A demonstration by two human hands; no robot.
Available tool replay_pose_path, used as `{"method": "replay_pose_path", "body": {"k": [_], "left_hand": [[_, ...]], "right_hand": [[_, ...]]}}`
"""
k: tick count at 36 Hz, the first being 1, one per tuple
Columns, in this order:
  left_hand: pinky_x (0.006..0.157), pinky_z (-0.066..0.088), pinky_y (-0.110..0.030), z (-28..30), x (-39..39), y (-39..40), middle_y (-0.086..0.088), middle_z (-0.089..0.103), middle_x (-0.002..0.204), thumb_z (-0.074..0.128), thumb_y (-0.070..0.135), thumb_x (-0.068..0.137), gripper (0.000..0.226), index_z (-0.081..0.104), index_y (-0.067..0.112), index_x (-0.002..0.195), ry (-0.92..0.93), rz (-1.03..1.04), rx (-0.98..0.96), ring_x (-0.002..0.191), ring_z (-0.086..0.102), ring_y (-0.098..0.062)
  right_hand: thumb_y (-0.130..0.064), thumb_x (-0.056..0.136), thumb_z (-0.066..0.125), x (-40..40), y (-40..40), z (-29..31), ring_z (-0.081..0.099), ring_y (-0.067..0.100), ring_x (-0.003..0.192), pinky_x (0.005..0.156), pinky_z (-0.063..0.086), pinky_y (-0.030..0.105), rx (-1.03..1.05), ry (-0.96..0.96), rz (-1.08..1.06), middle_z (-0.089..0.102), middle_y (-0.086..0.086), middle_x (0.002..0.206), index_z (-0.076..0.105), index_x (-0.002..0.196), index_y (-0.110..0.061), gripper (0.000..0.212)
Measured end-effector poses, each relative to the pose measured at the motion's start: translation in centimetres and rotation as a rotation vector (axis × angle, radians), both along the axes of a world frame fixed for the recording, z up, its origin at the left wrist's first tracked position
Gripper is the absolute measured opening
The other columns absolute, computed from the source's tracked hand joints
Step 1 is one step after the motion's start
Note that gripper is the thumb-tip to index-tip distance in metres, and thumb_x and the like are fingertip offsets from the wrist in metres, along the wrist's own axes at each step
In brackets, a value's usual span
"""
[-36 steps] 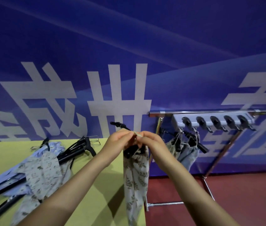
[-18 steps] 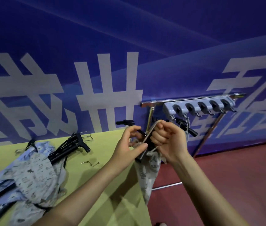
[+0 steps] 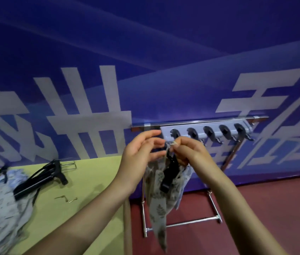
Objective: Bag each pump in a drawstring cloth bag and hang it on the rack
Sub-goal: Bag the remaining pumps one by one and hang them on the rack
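Bagging partly done, one bag at the rack's left hook

Backdrop (image 3: 164, 52), blue with white lettering, fills the far side. In front of it on the right stands the rack (image 3: 206, 130), a metal frame carrying a grey bar with five black holders. At least one light blue bag (image 3: 187, 178) already hangs near the bar's left end, partly hidden, so some of the work looks finished. The four holders to the right show nothing hanging.

On the left, the yellow-green tabletop (image 3: 90, 181) still carries a heap of patterned cloth bags (image 3: 0, 196) and several black pumps (image 3: 40, 178), so a good share of the bagging appears left to do.

The leaf-printed bag (image 3: 156, 205) in hand hangs below the bar's left end, with a black pump (image 3: 169, 173) sticking out of its mouth. The right hand (image 3: 187, 153) has its fingers curled, pinching the drawstring (image 3: 173, 143) just under the leftmost holder. The left hand (image 3: 141, 153) sits beside it with fingers loosely spread; whether they touch the string I cannot tell. The loop does not look hooked yet.
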State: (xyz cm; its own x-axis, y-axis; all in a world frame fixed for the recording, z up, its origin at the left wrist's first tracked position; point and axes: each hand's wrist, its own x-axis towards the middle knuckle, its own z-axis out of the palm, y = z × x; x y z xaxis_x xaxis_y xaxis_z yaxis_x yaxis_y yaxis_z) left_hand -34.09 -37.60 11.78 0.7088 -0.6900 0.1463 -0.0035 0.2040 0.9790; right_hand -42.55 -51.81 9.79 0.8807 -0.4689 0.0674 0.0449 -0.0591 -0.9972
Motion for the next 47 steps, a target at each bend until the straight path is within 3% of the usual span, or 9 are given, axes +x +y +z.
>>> {"method": "replay_pose_path", "body": {"k": [3,8,11,17,28,35,41,45,47], "left_hand": [[0.093,0.047,-0.017,-0.7,-1.0,-4.2,-0.003,0.066,0.114,0.041,-0.001,0.097,0.033,0.059,0.017,0.119,-0.205,-0.057,0.080,0.108,0.061,-0.004],[0.088,0.045,-0.013,-4.1,-2.2,-9.8,0.022,0.066,0.105,0.049,0.026,0.089,0.025,0.063,0.034,0.108,-0.570,-0.082,0.255,0.101,0.060,0.009],[0.086,0.050,-0.030,-6.1,-3.4,-12.1,0.008,0.070,0.101,0.049,0.040,0.087,0.035,0.068,0.018,0.106,-0.615,-0.096,0.291,0.097,0.064,-0.005],[0.083,0.048,-0.035,-8.6,-5.3,-16.4,0.001,0.066,0.096,0.052,0.039,0.082,0.034,0.064,0.013,0.101,-0.640,-0.174,0.351,0.093,0.061,-0.012],[0.071,0.042,-0.018,-11.2,-4.7,-24.2,0.008,0.062,0.079,0.057,0.012,0.093,0.011,0.065,0.017,0.089,-0.440,-0.357,0.454,0.073,0.055,0.002],[0.060,0.033,-0.028,-13.9,-2.9,-26.8,0.005,0.047,0.068,0.049,0.022,0.097,0.020,0.051,0.026,0.078,-0.406,-0.353,0.746,0.062,0.043,-0.011],[0.062,0.034,-0.023,-14.6,-0.6,-27.6,0.002,0.052,0.071,0.054,0.018,0.095,0.019,0.060,0.022,0.077,0.086,-0.249,0.799,0.069,0.047,-0.010],[0.051,0.039,-0.010,-14.7,0.6,-28.6,0.000,0.050,0.065,0.052,0.010,0.096,0.026,0.056,0.017,0.071,0.126,-0.170,0.834,0.060,0.047,-0.007],[0.061,0.046,-0.016,-15.2,1.0,-29.4,-0.003,0.050,0.066,0.052,0.006,0.095,0.030,0.053,0.014,0.066,0.140,-0.129,0.869,0.063,0.050,-0.011]], "right_hand": [[-0.021,0.084,0.052,-1.5,-2.9,-0.4,0.032,0.006,0.046,0.047,0.026,0.017,-0.040,-0.010,0.080,0.039,-0.008,0.051,0.061,0.067,-0.022,0.020],[-0.018,0.086,0.051,-4.2,-8.1,-1.3,0.035,0.008,0.050,0.050,0.027,0.021,-0.043,-0.055,0.131,0.042,-0.006,0.054,0.056,0.075,-0.007,0.016],[-0.019,0.086,0.053,-5.5,-11.3,-2.4,0.034,0.014,0.052,0.053,0.024,0.031,-0.036,-0.018,0.129,0.042,0.003,0.057,0.058,0.075,-0.006,0.019],[-0.022,0.086,0.052,-7.6,-15.4,-3.5,0.043,0.015,0.056,0.055,0.034,0.024,-0.090,0.099,0.157,0.060,0.004,0.067,0.057,0.074,-0.008,0.018],[-0.010,0.098,0.050,-9.2,-22.0,-6.0,0.042,0.021,0.063,0.062,0.033,0.033,-0.183,0.243,0.040,0.053,0.005,0.065,0.057,0.077,-0.011,0.022],[-0.019,0.097,0.054,-7.0,-25.4,-11.5,0.042,0.011,0.057,0.061,0.039,0.031,-0.252,0.395,0.037,0.042,-0.011,0.053,0.063,0.083,-0.013,0.017],[-0.015,0.095,0.056,-2.6,-25.5,-14.3,0.043,0.000,0.049,0.056,0.036,0.024,-0.237,0.364,-0.050,0.050,-0.008,0.058,0.058,0.073,-0.021,0.023],[-0.012,0.094,0.057,-0.3,-25.5,-16.0,0.045,0.001,0.047,0.053,0.035,0.025,-0.250,0.343,-0.134,0.051,-0.002,0.060,0.058,0.072,-0.023,0.025],[-0.010,0.092,0.058,0.4,-25.6,-16.7,0.046,0.001,0.047,0.053,0.036,0.023,-0.237,0.339,-0.175,0.050,-0.004,0.059,0.057,0.073,-0.022,0.022]]}}
